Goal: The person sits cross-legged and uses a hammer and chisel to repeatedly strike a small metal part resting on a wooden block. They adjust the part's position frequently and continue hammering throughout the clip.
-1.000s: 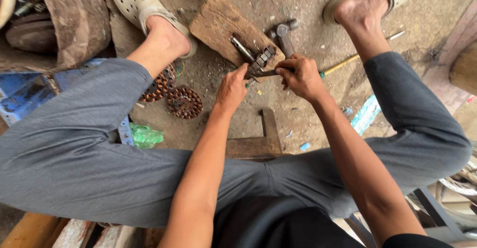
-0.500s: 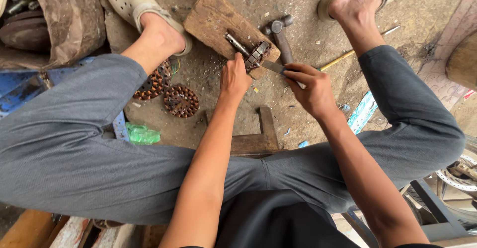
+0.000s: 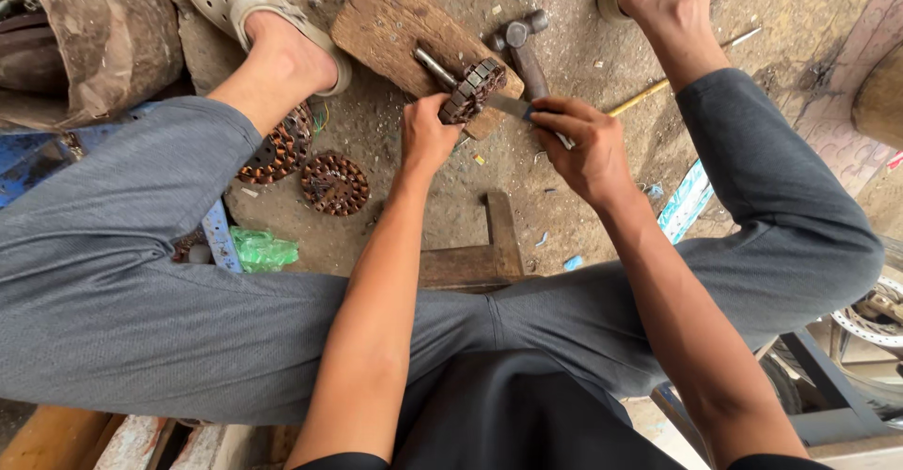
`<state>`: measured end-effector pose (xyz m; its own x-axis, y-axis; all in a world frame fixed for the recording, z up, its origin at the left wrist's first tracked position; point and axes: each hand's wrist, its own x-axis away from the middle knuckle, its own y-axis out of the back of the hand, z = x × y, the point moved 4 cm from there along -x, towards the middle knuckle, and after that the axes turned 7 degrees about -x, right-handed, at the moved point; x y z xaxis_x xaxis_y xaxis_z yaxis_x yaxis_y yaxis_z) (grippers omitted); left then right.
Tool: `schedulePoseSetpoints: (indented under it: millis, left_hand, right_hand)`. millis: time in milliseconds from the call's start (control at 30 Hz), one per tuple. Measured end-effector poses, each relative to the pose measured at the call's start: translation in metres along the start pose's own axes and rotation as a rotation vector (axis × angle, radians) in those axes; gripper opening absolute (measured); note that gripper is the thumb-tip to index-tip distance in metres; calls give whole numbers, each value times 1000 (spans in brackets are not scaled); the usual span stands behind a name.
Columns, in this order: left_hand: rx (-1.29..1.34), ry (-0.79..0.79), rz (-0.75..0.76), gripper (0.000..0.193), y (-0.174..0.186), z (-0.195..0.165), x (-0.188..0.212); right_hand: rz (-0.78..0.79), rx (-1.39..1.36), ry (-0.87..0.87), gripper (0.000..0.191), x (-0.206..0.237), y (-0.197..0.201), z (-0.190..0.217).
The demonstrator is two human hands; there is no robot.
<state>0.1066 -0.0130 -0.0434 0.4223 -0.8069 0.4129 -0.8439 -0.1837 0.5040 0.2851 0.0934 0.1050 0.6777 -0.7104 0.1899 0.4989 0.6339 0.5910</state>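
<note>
Gripping the toothed metal stator core (image 3: 472, 89) with my left hand (image 3: 428, 136), fingers curled around its lower side, I hold it on edge at the near corner of the wooden block (image 3: 395, 23). My right hand (image 3: 581, 145) pinches a flat metal blade (image 3: 508, 105), its tip against the core. A hammer (image 3: 519, 51) lies just beside the block's right edge. Two copper-wound stators (image 3: 334, 183) sit on the dirt floor near my left foot.

Toothed ring (image 3: 473, 89) on wooden block (image 3: 390, 18), hammer (image 3: 522, 51) right.
</note>
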Motion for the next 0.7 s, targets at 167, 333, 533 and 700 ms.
schedulePoseSetpoints:
  millis: [167,333,533,700]
  left_hand:
    - [-65,125,107,22,-22,0,7]
    - [-292,-56,-45,47,-17,-10,8]
    - [-324,-20,109,45,-2,-12,8]
    - [-399,-76,152,25,-6,-17,-3]
  right_hand:
    - [19,-38,36,19,-1,-9,4]
    - [71,28,102,17,-6,-14,14]
    - [170,110,217,21,-17,-17,20]
    - [254,215,303,27,-30,-23,24]
